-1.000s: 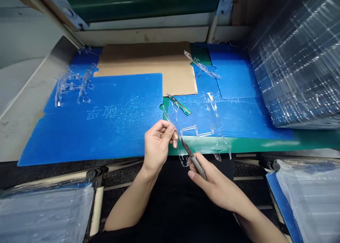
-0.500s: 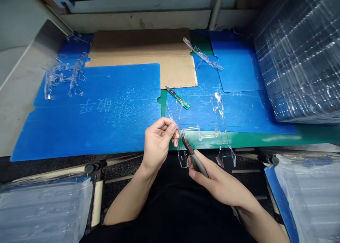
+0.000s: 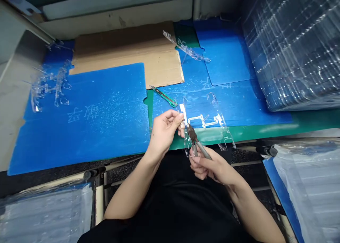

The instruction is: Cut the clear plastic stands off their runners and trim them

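My left hand [image 3: 165, 129] pinches one end of a clear plastic frame piece [image 3: 209, 122] that reaches right over the table's front edge. My right hand [image 3: 209, 165] is closed round the grey handles of small cutting pliers [image 3: 195, 144], whose jaws meet the clear piece just beside my left fingertips. Both hands hover over the green table edge [image 3: 265, 129], above my dark lap.
A green utility knife [image 3: 163, 96] lies on the blue corrugated sheet [image 3: 87, 122]. Brown cardboard [image 3: 127, 55] lies behind it. Clear plastic pieces sit at far left [image 3: 50, 87] and at the back [image 3: 187, 48]. Wrapped stacks of clear parts [image 3: 292, 48] fill the right side, bagged stacks low on both sides.
The view has shifted so things sit lower and further left. My right hand has turned the pliers more upright and closer to my left fingers; the clear piece has tilted slightly.
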A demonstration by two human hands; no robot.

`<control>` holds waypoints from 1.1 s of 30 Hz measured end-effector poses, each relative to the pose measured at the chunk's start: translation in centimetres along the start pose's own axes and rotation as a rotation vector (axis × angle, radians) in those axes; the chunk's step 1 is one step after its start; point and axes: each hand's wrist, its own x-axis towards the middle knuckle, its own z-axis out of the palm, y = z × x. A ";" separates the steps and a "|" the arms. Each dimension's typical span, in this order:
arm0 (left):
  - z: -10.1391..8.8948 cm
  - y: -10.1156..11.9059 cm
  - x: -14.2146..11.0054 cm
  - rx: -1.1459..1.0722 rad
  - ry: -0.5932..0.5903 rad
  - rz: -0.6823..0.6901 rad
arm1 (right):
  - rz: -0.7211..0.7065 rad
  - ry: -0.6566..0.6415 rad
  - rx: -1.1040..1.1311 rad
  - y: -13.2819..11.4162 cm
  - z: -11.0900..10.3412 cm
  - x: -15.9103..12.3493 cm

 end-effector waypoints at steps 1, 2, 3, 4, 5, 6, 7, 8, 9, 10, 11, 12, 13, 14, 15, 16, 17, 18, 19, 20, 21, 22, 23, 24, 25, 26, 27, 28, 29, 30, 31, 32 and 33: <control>0.3 -0.1 1.1 0.064 -0.027 -0.005 | -0.017 0.008 0.025 0.0 -0.5 0.1; 0.6 -0.3 2.2 0.137 -0.059 -0.019 | -0.033 0.019 0.042 0.0 -1.0 0.1; 0.8 -0.3 3.3 0.221 -0.091 -0.033 | -0.049 0.029 0.063 0.0 -1.5 0.0; 0.9 -0.3 4.3 0.318 -0.115 -0.039 | -0.064 0.038 0.084 0.1 -2.0 -0.3; 0.9 -0.2 5.2 0.434 -0.133 -0.030 | -0.075 0.041 0.104 0.2 -2.3 -0.8; 0.9 0.2 6.0 0.565 -0.135 0.004 | -0.080 0.039 0.123 0.5 -2.7 -1.3; 1.0 0.7 6.8 0.694 -0.108 0.066 | -0.080 0.030 0.140 0.8 -3.0 -2.0; 1.3 1.5 7.6 0.803 -0.065 0.152 | -0.075 0.017 0.155 1.2 -3.2 -2.7; 1.8 2.4 8.5 0.881 -0.040 0.244 | -0.069 0.001 0.169 1.6 -3.4 -3.4; 2.8 3.4 9.4 0.928 -0.060 0.324 | -0.061 -0.015 0.180 2.0 -3.6 -4.0; 4.2 4.3 10.4 0.951 -0.140 0.385 | -0.053 -0.031 0.188 2.4 -3.7 -4.6; 6.0 5.0 11.4 0.964 -0.288 0.419 | -0.047 -0.044 0.194 2.7 -3.9 -5.1; 8.1 5.5 12.4 0.980 -0.493 0.425 | -0.044 -0.055 0.197 2.9 -4.1 -5.4; 10.4 5.7 13.2 1.006 -0.721 0.409 | -0.042 -0.063 0.198 3.1 -4.2 -5.7; 12.7 5.7 13.9 1.040 -0.935 0.375 | -0.043 -0.068 0.195 3.2 -4.4 -5.9; 14.8 5.4 14.4 1.074 -1.105 0.332 | -0.045 -0.070 0.189 3.2 -4.5 -6.1; 16.5 5.1 14.7 1.104 -1.232 0.286 | -0.049 -0.067 0.182 3.2 -4.6 -6.3; 17.7 4.8 15.0 1.130 -1.314 0.248 | -0.055 -0.062 0.176 3.1 -4.7 -6.5; 18.3 4.7 15.1 1.150 -1.354 0.224 | -0.064 -0.051 0.163 2.9 -4.8 -6.7; 18.4 4.8 15.2 1.161 -1.359 0.214 | -0.078 -0.035 0.135 2.6 -4.7 -6.9; 17.9 5.2 15.1 1.156 -1.331 0.213 | -0.094 -0.014 0.090 2.3 -4.7 -7.1; 17.0 5.8 15.0 1.127 -1.268 0.212 | -0.109 0.009 0.027 1.9 -4.6 -7.3; 15.9 6.6 14.7 1.071 -1.176 0.200 | -0.125 0.034 -0.051 1.5 -4.4 -7.5; 14.6 7.4 14.2 0.994 -1.068 0.168 | -0.140 0.069 -0.143 1.0 -4.3 -7.7; 13.2 8.1 13.5 0.911 -0.961 0.119 | -0.152 0.116 -0.243 0.5 -4.1 -7.8; 11.9 8.6 12.6 0.833 -0.866 0.063 | -0.161 0.170 -0.339 -0.1 -3.9 -7.8; 10.6 8.9 11.5 0.767 -0.792 0.005 | -0.166 0.225 -0.431 -0.6 -3.7 -7.8; 9.3 8.8 10.2 0.709 -0.739 -0.049 | -0.164 0.271 -0.512 -1.1 -3.5 -7.7; 8.2 8.4 8.9 0.653 -0.700 -0.099 | -0.154 0.300 -0.579 -1.6 -3.3 -7.6; 7.2 7.8 7.5 0.590 -0.664 -0.141 | -0.135 0.312 -0.630 -2.0 -3.1 -7.4; 6.4 7.0 6.1 0.519 -0.625 -0.177 | -0.113 0.309 -0.667 -2.3 -2.9 -7.2; 5.6 6.1 4.9 0.448 -0.579 -0.205 | -0.091 0.302 -0.695 -2.5 -2.6 -7.0; 5.0 5.2 3.8 0.380 -0.527 -0.225 | -0.070 0.297 -0.721 -2.6 -2.4 -6.7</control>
